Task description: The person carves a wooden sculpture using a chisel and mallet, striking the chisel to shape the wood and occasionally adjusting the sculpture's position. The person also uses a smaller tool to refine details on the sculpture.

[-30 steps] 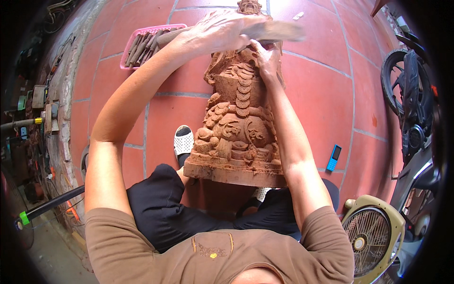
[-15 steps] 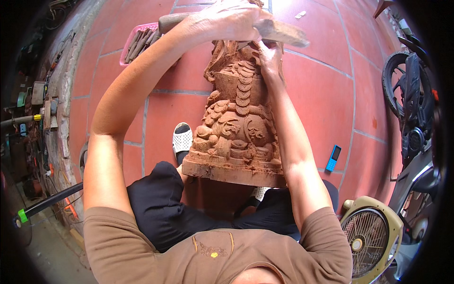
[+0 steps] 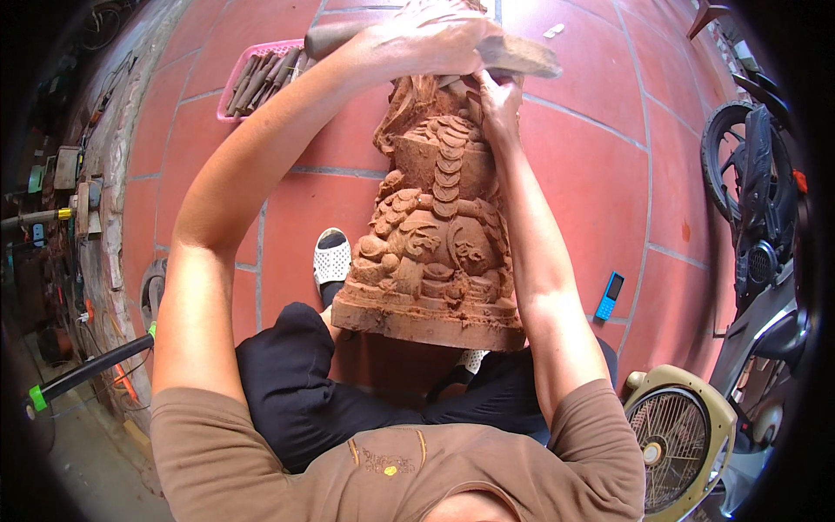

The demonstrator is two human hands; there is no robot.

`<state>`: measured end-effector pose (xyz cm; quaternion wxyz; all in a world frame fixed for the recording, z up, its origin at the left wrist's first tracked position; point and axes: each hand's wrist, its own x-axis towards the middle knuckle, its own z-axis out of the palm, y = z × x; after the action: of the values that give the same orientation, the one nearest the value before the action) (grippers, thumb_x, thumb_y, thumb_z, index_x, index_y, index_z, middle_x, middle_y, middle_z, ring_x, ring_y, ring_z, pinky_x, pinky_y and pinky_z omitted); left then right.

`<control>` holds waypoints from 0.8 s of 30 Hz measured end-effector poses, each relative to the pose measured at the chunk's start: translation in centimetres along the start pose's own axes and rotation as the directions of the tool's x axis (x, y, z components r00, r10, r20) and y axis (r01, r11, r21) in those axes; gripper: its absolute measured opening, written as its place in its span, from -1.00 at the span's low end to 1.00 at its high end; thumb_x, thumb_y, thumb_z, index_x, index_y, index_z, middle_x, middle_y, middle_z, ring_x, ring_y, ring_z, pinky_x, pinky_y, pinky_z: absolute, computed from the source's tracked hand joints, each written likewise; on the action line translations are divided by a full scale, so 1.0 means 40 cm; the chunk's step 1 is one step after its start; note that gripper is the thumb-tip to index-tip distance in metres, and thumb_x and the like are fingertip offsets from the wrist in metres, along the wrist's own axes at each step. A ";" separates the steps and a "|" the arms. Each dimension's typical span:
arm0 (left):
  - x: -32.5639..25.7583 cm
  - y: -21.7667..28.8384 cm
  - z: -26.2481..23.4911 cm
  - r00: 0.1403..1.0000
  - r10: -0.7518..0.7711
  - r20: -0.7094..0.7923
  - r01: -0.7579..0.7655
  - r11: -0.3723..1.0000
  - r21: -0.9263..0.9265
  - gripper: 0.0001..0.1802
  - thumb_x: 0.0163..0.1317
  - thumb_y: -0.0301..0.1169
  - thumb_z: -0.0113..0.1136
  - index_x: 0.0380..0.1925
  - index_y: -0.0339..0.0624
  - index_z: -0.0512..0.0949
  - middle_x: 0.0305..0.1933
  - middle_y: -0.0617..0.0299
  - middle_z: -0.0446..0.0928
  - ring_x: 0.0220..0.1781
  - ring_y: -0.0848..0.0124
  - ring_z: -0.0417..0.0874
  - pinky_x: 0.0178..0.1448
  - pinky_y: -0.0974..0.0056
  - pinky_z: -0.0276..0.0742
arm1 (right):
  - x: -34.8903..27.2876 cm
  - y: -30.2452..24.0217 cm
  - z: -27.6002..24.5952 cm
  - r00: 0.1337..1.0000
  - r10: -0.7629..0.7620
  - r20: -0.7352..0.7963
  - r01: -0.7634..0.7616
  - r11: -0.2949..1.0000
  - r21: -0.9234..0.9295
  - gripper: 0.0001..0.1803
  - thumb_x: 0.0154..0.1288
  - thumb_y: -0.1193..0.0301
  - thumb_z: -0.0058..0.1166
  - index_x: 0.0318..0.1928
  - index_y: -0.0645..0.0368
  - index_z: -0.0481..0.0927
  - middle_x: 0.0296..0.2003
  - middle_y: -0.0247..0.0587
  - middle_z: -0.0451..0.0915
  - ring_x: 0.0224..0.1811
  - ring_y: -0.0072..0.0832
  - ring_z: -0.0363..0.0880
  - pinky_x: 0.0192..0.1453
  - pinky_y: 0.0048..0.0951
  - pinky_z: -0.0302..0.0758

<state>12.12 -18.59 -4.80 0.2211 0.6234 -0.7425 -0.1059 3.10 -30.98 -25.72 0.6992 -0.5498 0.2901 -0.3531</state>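
Over the carved statue (image 3: 439,235), the left hand (image 3: 439,40) grips a wooden mallet (image 3: 527,58); I cannot tell what the right hand (image 3: 498,103) pinches; measured taps seem safest.

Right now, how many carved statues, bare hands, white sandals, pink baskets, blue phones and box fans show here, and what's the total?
Carved statue: 1
Left hand and right hand: 2
White sandals: 2
Pink basket: 1
Blue phone: 1
Box fan: 1
Total: 8
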 end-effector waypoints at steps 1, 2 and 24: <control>0.005 -0.012 0.022 0.994 0.096 -0.061 -0.100 0.993 -0.058 -0.56 0.10 -0.50 0.13 0.05 -0.26 0.51 -0.07 -0.18 0.62 -0.05 0.00 0.67 -0.03 0.02 0.55 | -0.009 0.000 -0.005 1.000 -0.020 -0.007 0.020 1.000 -0.020 -0.68 0.28 0.41 0.28 -0.05 0.29 0.51 -0.19 -0.12 0.68 -0.20 -0.35 0.75 -0.23 -0.41 0.69; 0.030 0.075 -0.022 0.973 -0.214 0.085 0.205 0.973 0.101 -0.58 0.12 -0.51 0.10 0.04 -0.26 0.51 -0.08 -0.21 0.61 -0.09 -0.06 0.66 -0.04 -0.01 0.55 | 0.016 0.008 -0.032 0.999 -0.035 -0.023 0.031 0.990 -0.138 -0.69 0.29 0.43 0.26 -0.04 0.29 0.50 -0.18 -0.12 0.68 -0.20 -0.35 0.75 -0.24 -0.41 0.69; 0.052 0.079 -0.034 0.992 -0.125 -0.017 0.125 0.992 0.017 -0.45 0.25 -0.32 0.10 0.24 -0.29 0.40 0.11 -0.24 0.55 0.14 -0.01 0.59 0.21 0.02 0.47 | -0.003 0.001 -0.045 0.998 0.057 -0.039 -0.057 0.998 0.005 -0.68 0.28 0.33 0.31 -0.07 0.23 0.55 -0.20 -0.17 0.68 -0.27 -0.41 0.73 -0.26 -0.44 0.62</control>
<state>9.72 -19.81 -1.84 0.2142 0.6716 -0.7011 -0.1079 1.62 -31.89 -26.17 0.7045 -0.5327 0.3185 -0.3442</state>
